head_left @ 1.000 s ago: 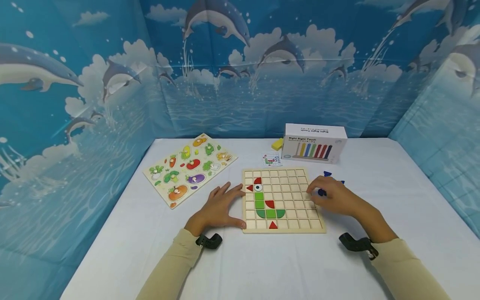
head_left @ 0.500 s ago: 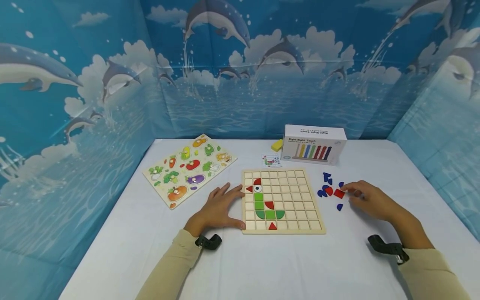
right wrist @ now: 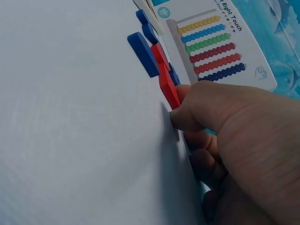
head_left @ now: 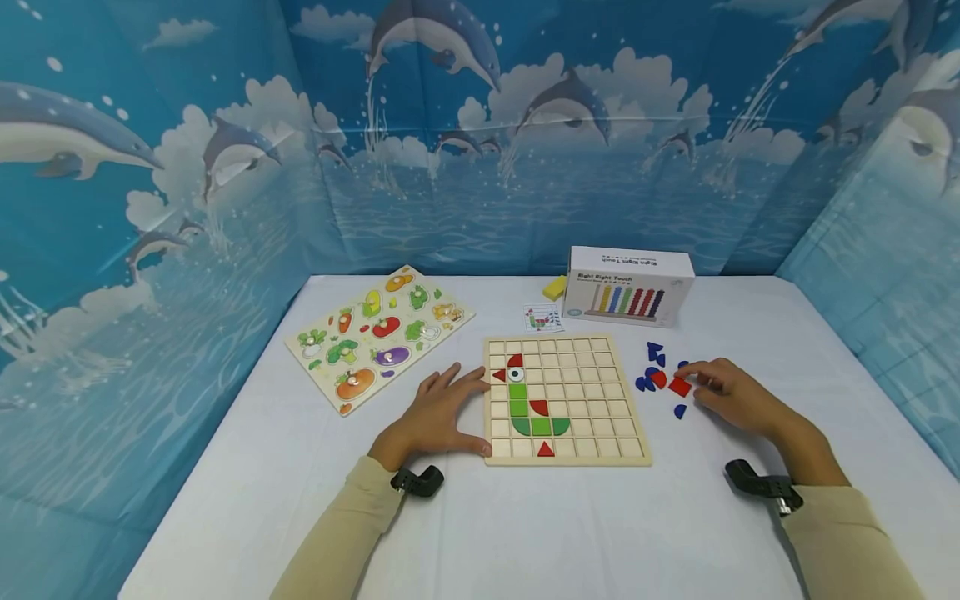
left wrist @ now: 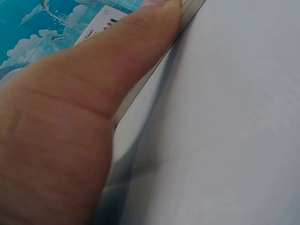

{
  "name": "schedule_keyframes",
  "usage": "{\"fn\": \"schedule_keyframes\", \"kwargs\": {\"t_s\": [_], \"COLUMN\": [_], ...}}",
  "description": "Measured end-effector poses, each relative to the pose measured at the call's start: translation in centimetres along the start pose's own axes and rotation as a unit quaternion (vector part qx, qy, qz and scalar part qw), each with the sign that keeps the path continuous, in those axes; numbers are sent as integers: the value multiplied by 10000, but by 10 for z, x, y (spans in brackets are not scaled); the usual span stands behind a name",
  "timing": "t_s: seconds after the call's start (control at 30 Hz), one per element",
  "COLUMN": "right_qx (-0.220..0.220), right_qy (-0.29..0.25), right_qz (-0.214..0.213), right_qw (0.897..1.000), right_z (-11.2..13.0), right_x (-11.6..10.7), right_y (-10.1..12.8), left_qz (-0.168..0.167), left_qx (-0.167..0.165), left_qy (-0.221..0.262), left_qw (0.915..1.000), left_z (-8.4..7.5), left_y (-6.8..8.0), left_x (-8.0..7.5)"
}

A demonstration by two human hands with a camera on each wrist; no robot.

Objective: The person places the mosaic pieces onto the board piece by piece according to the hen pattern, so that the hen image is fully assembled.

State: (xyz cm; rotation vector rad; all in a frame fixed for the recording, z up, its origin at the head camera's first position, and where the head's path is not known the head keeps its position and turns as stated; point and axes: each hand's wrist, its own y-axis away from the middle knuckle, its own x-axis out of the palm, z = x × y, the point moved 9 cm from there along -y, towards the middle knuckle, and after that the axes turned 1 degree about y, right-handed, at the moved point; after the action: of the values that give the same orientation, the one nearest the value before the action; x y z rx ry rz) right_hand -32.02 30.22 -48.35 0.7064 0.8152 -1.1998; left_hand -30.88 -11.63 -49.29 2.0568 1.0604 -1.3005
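Right hand (head_left: 731,393) at the flat red square wooden tile (head_left: 680,387), fingertips touching the tile's right-hand edge on the white tabletop (head_left: 525,533). Tile lies directly to the left of that hand, i.e. between the fingers and the square wooden grid board (head_left: 600,400), which sits further left, just beyond a strip of bare cloth. Right-wrist view shows the thumb (right wrist: 206,105) pressed to the tile's near end (right wrist: 168,86), other fingers curled beneath; whether they've actually closed round the piece or only nudge it, can't tell.

Tile sits at the right edge of a loose cluster of small blue wooden shapes (head_left: 654,367), a red rounded piece (head_left: 658,379) just beside it on the left, one blue quarter-round (head_left: 678,411) slightly nearer the person. Tile's sides run a bit askew to the board's grid.

Left hand (head_left: 435,412) lies flat, fingers spread and relaxed, against the board's left rim, thumb along the front-left corner; holds nothing, steadies the board. It's well apart from the tile, w/ the whole board between, so the right hand is by far the nearer.

On the board: a part-built figure in red and green pieces (head_left: 528,408), left columns only; right columns are bare cells.
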Motion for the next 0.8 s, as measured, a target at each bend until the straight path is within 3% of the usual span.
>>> {"fn": "schedule_keyframes", "kwargs": {"t_s": [0.4,0.8], "right_qx": [46,360], "right_qy": [37,-137], "right_qz": [-54,-68], "right_qw": [10000,9992], "right_z": [3,-2], "right_x": [1,0], "right_y": [-1,1], "left_qz": [-6,29], "left_qx": [-8,-23], "left_qy": [-16,-51], "left_qw": [10000,10000], "left_z": [-2,-2], "left_y": [0,1], "left_x": [-2,0]}}
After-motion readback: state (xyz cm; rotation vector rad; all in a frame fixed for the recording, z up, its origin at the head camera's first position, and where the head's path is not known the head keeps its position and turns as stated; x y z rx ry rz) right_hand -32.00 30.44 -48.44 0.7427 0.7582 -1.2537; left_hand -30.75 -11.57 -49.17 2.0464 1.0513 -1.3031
